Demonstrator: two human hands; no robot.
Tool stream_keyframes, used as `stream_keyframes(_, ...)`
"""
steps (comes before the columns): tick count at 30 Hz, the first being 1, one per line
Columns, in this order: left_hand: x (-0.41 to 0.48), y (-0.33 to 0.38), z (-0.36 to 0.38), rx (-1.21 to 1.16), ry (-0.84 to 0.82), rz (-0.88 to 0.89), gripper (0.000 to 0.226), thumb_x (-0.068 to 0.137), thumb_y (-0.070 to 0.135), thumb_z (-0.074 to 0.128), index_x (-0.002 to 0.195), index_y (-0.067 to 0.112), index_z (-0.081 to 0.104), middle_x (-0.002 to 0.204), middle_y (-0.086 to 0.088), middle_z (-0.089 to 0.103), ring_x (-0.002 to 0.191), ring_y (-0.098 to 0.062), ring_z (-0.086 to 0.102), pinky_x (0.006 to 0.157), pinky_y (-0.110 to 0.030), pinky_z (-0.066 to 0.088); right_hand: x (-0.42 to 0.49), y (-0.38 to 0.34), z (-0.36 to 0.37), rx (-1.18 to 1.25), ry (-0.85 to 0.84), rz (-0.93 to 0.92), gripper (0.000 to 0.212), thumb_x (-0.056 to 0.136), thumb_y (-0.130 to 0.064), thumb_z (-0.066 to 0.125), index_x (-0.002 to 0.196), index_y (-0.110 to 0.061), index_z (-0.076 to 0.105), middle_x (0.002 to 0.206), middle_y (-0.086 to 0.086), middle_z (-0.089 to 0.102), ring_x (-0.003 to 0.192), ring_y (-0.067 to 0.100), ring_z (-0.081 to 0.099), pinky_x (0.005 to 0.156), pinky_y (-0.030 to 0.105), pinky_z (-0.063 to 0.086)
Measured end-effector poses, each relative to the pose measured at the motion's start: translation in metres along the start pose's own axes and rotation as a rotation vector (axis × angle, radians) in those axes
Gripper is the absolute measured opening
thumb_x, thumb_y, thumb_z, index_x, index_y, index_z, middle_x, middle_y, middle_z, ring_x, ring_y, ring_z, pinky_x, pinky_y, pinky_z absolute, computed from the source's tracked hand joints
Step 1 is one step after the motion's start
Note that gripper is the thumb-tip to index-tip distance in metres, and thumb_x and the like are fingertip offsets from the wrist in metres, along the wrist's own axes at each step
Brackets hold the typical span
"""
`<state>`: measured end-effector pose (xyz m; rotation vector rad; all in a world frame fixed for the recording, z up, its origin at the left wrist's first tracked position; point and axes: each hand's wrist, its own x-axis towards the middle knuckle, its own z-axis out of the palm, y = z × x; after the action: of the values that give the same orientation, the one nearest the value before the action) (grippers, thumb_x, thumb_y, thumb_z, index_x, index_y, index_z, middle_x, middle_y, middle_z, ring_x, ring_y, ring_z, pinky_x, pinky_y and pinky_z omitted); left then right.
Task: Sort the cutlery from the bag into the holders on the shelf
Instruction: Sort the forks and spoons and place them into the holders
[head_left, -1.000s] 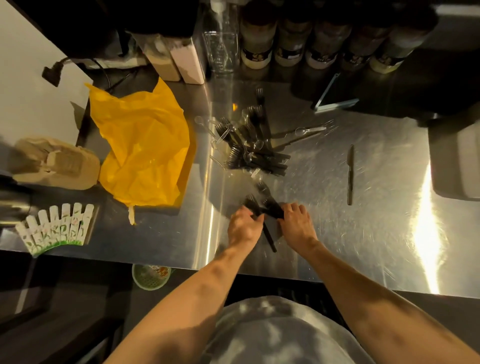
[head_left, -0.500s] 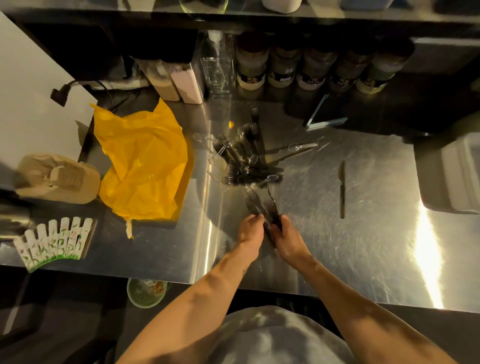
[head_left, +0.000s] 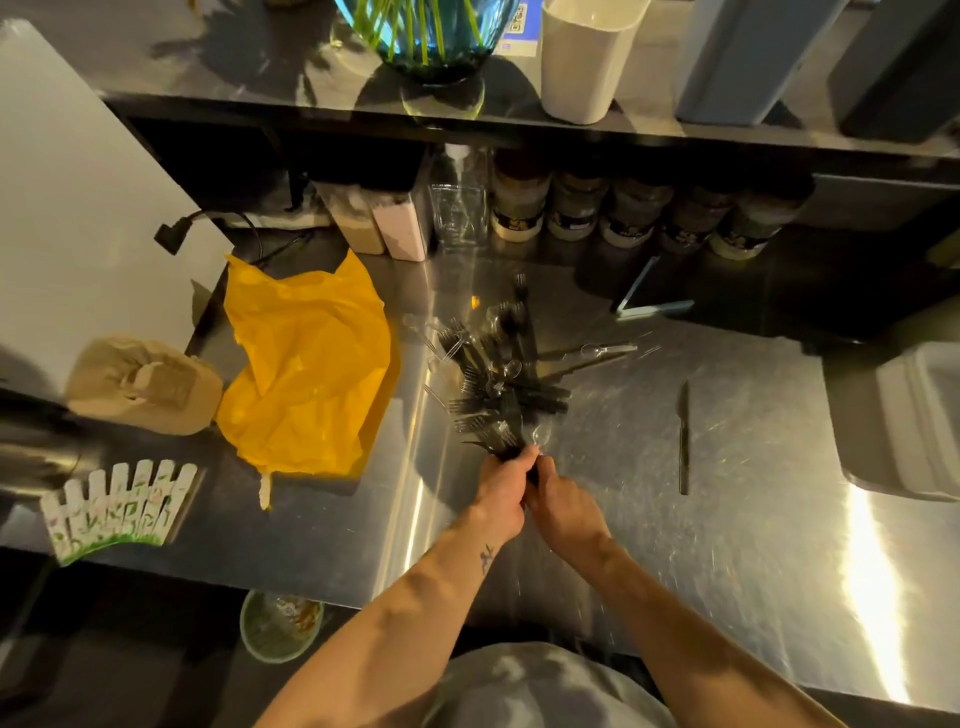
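Judging by that grip, what could go wrong from here?

— The bunch of black plastic forks (head_left: 496, 434) could splay. Both hands clasp it by the handles only. The left hand (head_left: 501, 493) has its fingers curled round them, and the right hand (head_left: 563, 506) presses in from the other side, closed on the same handles. The tines fan out loose above the knuckles, so a slack squeeze on the lift may let one slide out.

And the see-through piece near the top?

— That clear plastic spoon (head_left: 540, 434) sits right at the right thumb, among the tines (whether it is inside the grip or only lying against it, I cannot tell). If it rides along, it may land in the wrong holder.

Where is the rest?

— The pile of cutlery (head_left: 498, 364) lies on the steel counter (head_left: 753, 519) just beyond the hands. Its nearest forks touch or overlap the held tines, so pulling up could drag some along. One black knife (head_left: 684, 436) lies alone, well to the right. The yellow bag (head_left: 306, 374) lies crumpled on the left, well apart from the hands.

And the holders?

— A white holder (head_left: 587, 57) and a grey-blue holder (head_left: 743, 52) stand on the shelf (head_left: 234, 67) above, near a glass vase (head_left: 431, 36). A hasty reach up might knock the vase.
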<state>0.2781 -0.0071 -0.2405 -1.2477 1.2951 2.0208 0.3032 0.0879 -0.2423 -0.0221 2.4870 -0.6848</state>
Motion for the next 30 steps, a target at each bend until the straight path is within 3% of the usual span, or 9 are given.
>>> stream_keyframes(3, 0.005, 0.012, -0.001, -0.053, 0.022, 0.046, 0.019, 0.102, 0.008, 0.054, 0.085, 0.009, 0.063, 0.084, -0.009, 0.068, 0.08, -0.022, 0.065, 0.065, -0.026, 0.054, 0.005, -0.002, -0.001, 0.254, 0.052, 0.019, 0.036, 0.105, -0.04, 0.05, 0.129, -0.013, 0.049, 0.104, 0.003, 0.07, 0.094, 0.027, 0.07, 0.071, 0.029, 0.047)
stream_keyframes(5, 0.01, 0.022, -0.003, -0.095, 0.029, 0.046, 0.021, 0.104, 0.007, 0.049, 0.085, 0.009, 0.059, 0.076, -0.007, 0.064, 0.07, -0.018, 0.062, 0.061, -0.024, 0.052, 0.006, 0.0, 0.001, 0.376, 0.08, 0.065, 0.034, 0.102, -0.044, 0.055, 0.119, -0.015, 0.052, 0.097, -0.006, 0.067, 0.085, 0.015, 0.068, 0.064, 0.019, 0.045)
stream_keyframes(8, 0.017, 0.041, -0.006, -0.213, 0.046, 0.015, 0.008, 0.105, 0.007, 0.047, 0.101, 0.009, 0.053, 0.074, -0.005, 0.061, 0.068, -0.017, 0.058, 0.084, -0.036, 0.05, 0.017, 0.007, 0.01, 0.604, 0.182, 0.252, 0.038, 0.101, -0.051, 0.05, 0.111, -0.015, 0.056, 0.097, 0.002, 0.068, 0.089, 0.022, 0.07, 0.075, 0.034, 0.057)
stream_keyframes(11, 0.02, 0.057, -0.007, -0.283, 0.026, 0.037, 0.007, 0.105, 0.005, 0.047, 0.109, 0.005, 0.053, 0.081, -0.008, 0.058, 0.071, -0.019, 0.057, 0.087, -0.037, 0.052, 0.025, -0.003, 0.011, 1.033, 0.141, 0.525, 0.037, 0.105, -0.052, 0.041, 0.108, -0.017, 0.051, 0.109, 0.011, 0.065, 0.1, 0.028, 0.066, 0.095, 0.053, 0.055)
stream_keyframes(14, 0.021, 0.066, -0.006, -0.267, -0.003, 0.034, 0.013, 0.106, 0.008, 0.046, 0.097, 0.006, 0.056, 0.081, -0.006, 0.057, 0.072, -0.018, 0.056, 0.092, -0.038, 0.051, 0.028, -0.026, 0.001, 1.486, 0.062, 0.544, 0.049, 0.108, -0.051, 0.032, 0.11, -0.01, 0.058, 0.116, 0.017, 0.068, 0.107, 0.03, 0.065, 0.102, 0.05, 0.05)
stream_keyframes(17, 0.027, 0.07, -0.005, -0.235, -0.009, 0.006, 0.012, 0.106, 0.017, 0.049, 0.106, 0.008, 0.057, 0.085, -0.006, 0.056, 0.076, -0.018, 0.055, 0.085, -0.034, 0.055, 0.037, -0.045, -0.004, 1.759, 0.105, 0.59, 0.062, 0.107, -0.057, 0.029, 0.124, -0.005, 0.059, 0.12, 0.018, 0.068, 0.114, 0.031, 0.064, 0.106, 0.046, 0.047)
stream_keyframes(23, 0.03, 0.072, -0.001, -0.129, -0.023, 0.081, 0.024, 0.105, 0.033, 0.052, 0.109, 0.01, 0.054, 0.08, -0.002, 0.052, 0.074, -0.018, 0.052, 0.079, -0.035, 0.053, 0.057, -0.061, -0.005, 1.855, 0.123, 0.617, 0.066, 0.107, -0.055, 0.028, 0.129, -0.003, 0.062, 0.123, 0.016, 0.07, 0.113, 0.028, 0.065, 0.093, 0.04, 0.051)
stream_keyframes(27, 0.037, 0.073, -0.004, -0.025, 0.039, 0.137, 0.028, 0.102, 0.036, 0.057, 0.121, 0.018, 0.047, 0.081, -0.001, 0.055, 0.079, -0.019, 0.058, 0.086, -0.041, 0.054, 0.062, -0.069, -0.005, 1.777, 0.017, 0.567, 0.058, 0.11, -0.045, 0.028, 0.126, -0.002, 0.063, 0.123, 0.018, 0.068, 0.106, 0.027, 0.066, 0.082, 0.036, 0.051)
stream_keyframes(30, 0.044, 0.079, -0.009, 0.009, 0.087, 0.128, 0.027, 0.103, 0.029, 0.055, 0.125, 0.018, 0.045, 0.082, -0.003, 0.057, 0.078, -0.019, 0.06, 0.083, -0.042, 0.056, 0.062, -0.065, -0.003, 1.582, -0.055, 0.48, 0.054, 0.11, -0.042, 0.03, 0.125, -0.004, 0.065, 0.121, 0.014, 0.07, 0.112, 0.024, 0.065, 0.087, 0.033, 0.051)
